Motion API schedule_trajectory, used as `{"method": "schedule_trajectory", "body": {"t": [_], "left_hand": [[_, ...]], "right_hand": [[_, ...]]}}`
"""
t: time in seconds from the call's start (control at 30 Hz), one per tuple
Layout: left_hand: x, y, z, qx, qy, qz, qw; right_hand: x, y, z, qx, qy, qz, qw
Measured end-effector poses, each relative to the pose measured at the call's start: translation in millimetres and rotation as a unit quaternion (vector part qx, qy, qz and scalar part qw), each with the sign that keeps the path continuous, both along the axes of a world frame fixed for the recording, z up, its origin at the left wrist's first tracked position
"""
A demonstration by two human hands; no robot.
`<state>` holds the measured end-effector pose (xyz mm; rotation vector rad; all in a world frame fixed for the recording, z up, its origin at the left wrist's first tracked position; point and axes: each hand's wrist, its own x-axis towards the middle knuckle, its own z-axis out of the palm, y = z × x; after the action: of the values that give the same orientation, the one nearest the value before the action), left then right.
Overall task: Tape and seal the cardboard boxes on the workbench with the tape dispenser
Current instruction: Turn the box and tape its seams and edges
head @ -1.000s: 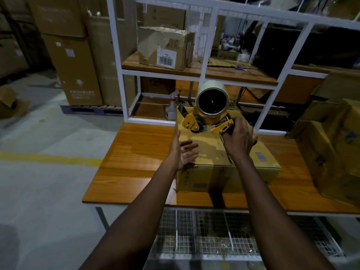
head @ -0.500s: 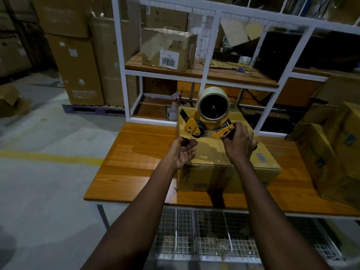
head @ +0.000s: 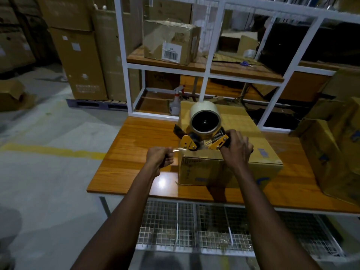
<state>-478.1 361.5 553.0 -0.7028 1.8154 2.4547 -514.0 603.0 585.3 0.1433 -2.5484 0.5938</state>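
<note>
Leftward first: pinching the clear tape end (head: 176, 150) in the left hand (head: 159, 158), stretched taut to its right, probably to start a strip. Gripping the one yellow metal tape dispenser (head: 202, 136) in the right hand (head: 236, 151), fingers curled round its handle, steadied on the one brown cardboard box (head: 224, 172) beneath, on the orange wooden workbench (head: 136, 145).

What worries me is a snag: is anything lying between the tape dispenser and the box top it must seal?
Nothing visible does. The right hand holds the tape dispenser right at the top of the cardboard box; the left hand pinches the tape end beside the box's left edge, off the top.
</note>
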Motion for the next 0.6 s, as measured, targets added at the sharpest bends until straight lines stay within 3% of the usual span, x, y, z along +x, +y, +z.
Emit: {"method": "schedule_trajectory", "body": {"t": [0.43,0.6], "left_hand": [[1,5,-31,-0.003,0.002,-0.019,1.000],[1,14,-50,-0.063,0.013,-0.035,0.997]], "right_hand": [[-6,36,-18,0.026,-0.050,-0.019,0.998],[-6,39,-25,0.057,-0.075,-0.016,0.995]]}}
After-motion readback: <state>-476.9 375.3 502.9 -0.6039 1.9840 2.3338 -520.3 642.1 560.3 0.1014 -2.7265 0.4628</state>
